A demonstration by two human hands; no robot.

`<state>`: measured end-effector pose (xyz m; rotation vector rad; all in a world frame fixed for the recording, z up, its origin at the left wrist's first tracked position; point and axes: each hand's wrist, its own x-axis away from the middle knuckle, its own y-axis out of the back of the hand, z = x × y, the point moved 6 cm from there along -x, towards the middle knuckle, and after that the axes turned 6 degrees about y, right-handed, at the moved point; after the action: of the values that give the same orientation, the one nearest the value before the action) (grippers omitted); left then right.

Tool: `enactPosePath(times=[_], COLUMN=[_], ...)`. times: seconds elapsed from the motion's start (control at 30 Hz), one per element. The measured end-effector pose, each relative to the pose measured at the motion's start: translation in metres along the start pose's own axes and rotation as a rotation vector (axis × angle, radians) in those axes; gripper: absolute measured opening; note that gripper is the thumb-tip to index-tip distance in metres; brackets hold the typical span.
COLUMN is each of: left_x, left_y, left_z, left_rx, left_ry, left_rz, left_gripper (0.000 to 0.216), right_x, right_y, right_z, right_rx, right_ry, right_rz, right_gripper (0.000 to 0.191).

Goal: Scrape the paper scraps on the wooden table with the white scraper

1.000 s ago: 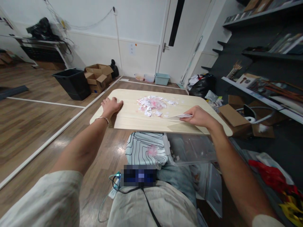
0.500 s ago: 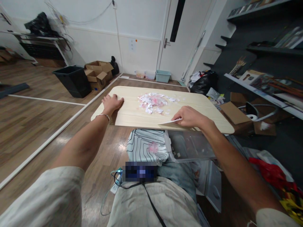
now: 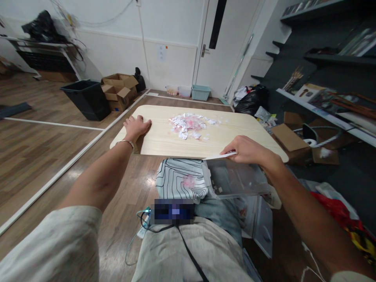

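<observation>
Head: card (image 3: 219,156) partly behind right hand (image 3: 247,149)

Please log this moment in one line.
left hand: on pale rectangular wooden board; right hand: holding thin white sheet; white-pink paper scraps: on board

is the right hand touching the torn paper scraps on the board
Apart: the head view shows a bare stretch of board between the right hand and the torn paper scraps.

From my remote post, I have scraps (image 3: 186,123) on the bench (image 3: 164,145), between my left hand (image 3: 136,127) and right hand (image 3: 249,150), farther out than the right, which holds a card (image 3: 219,156) at the near edge. A tub (image 3: 243,180) sits below it; beyond the left stands a bin (image 3: 88,102).
</observation>
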<state>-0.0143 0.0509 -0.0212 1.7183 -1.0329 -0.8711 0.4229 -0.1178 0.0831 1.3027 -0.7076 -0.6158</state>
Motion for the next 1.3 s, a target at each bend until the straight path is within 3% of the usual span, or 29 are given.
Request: enactPosePath(times=[0.3, 0.5, 0.73, 1.3], left_x=[0.001, 0.000, 0.001, -0.004], left_y=[0.001, 0.001, 0.002, -0.002], left_z=[0.000, 0.000, 0.000, 0.002], left_rx=[0.008, 0.013, 0.001, 0.011], left_ry=[0.006, 0.012, 0.011, 0.016], left_rz=[0.004, 0.005, 0.003, 0.010], left_gripper=[0.089, 0.089, 0.088, 0.092], right_x=[0.009, -0.002, -0.023, -0.026], right_y=[0.000, 0.010, 0.019, 0.015], right_z=[0.002, 0.008, 0.001, -0.010], right_rx=[-0.131, -0.062, -0.071, -0.065], right_ry=[-0.070, -0.109, -0.176, -0.173], right_rz=[-0.010, 0.025, 0.103, 0.086], right_gripper=[0.043, 0.017, 0.043, 0.053])
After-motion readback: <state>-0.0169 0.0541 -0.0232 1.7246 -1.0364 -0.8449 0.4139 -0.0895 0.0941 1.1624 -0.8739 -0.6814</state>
